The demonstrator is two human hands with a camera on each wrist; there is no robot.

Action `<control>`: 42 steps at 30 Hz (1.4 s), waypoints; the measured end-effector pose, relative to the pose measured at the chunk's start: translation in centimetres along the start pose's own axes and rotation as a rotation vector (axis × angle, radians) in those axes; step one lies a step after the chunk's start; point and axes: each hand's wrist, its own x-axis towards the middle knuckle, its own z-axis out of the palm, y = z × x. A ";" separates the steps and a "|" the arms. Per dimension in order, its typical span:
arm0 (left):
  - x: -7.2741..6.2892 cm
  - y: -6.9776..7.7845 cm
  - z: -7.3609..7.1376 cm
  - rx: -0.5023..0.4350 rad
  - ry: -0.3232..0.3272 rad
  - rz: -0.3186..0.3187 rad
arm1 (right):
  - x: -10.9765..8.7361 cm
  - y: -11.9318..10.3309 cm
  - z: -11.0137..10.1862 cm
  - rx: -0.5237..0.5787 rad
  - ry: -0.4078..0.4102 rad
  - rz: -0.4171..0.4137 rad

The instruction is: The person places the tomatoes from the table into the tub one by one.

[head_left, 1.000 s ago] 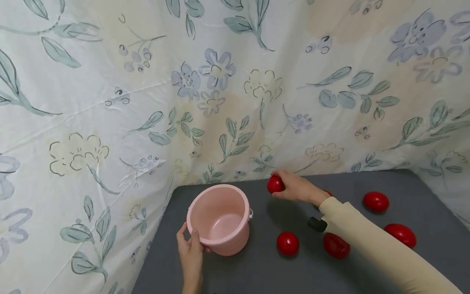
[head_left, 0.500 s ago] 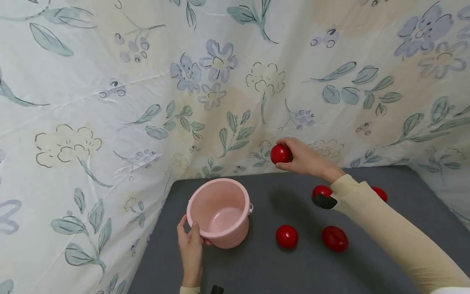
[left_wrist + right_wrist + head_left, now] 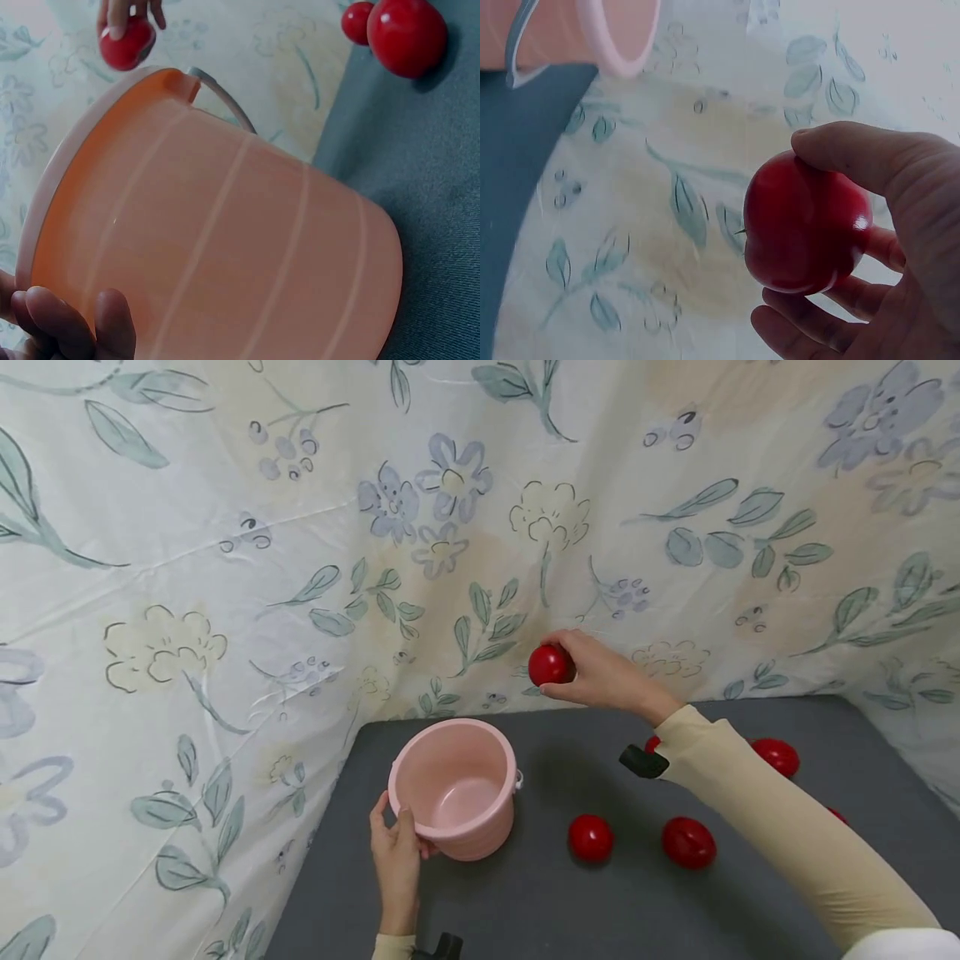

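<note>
A shiny red apple (image 3: 547, 665) with a short stem is held in my right hand (image 3: 603, 677), raised in front of the patterned cloth. In the right wrist view the thumb lies on one side of the apple (image 3: 802, 225) and the fingers on the other. My left hand (image 3: 397, 868) grips the near left rim of a pink bucket (image 3: 480, 835), which stands upright on the dark grey table (image 3: 540, 910). Seen from above, the bucket's inside shows only bare pink plastic. The left wrist view has the bucket's ribbed wall (image 3: 225, 225) close up, fingers at its rim.
Right of the bucket lie two red apple-like fruits, a near one (image 3: 591, 839) and a wider one (image 3: 688, 843). Another red fruit (image 3: 776, 756) sits farther right; the right sleeve (image 3: 780, 827) partly hides others. Floral cloth (image 3: 300, 527) hangs behind and left of the table.
My right hand has lifted the apple from low over the table's back, then brought it slightly left towards the bucket. The left hand keeps its grip on the bucket's rim.
</note>
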 end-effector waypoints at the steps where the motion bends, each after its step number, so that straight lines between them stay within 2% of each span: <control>1: 0.0 -0.1 0.0 0.002 0.001 -0.001 | 0.2 -0.3 0.4 0.000 -0.007 -0.012; 11: 0.5 -0.4 0.1 0.039 0.013 0.027 | 2.3 -2.8 3.8 0.015 -0.044 -0.087; 17: 0.6 -0.3 0.6 0.042 0.006 0.036 | 3.3 -3.6 5.5 0.036 -0.102 -0.083; 21: 0.6 -0.5 0.8 0.024 -0.006 0.029 | 3.9 -4.3 6.5 0.038 -0.119 -0.086; 26: 0.6 -0.6 0.6 -0.019 0.015 0.026 | 4.4 -5.7 8.7 0.044 -0.172 -0.164; 31: 0.7 -0.6 0.2 0.002 0.012 0.009 | 4.1 -6.6 11.6 0.005 -0.301 -0.176; 34: 0.8 -0.7 -0.1 0.006 -0.004 0.013 | 3.9 -6.9 13.1 -0.047 -0.407 -0.206; 39: 1.0 -0.6 -0.6 0.000 -0.012 0.026 | 4.7 -8.2 14.4 -0.124 -0.662 -0.258; 42: 0.9 -0.8 -0.6 0.003 -0.017 0.040 | 5.6 -9.4 14.6 -0.187 -0.805 -0.200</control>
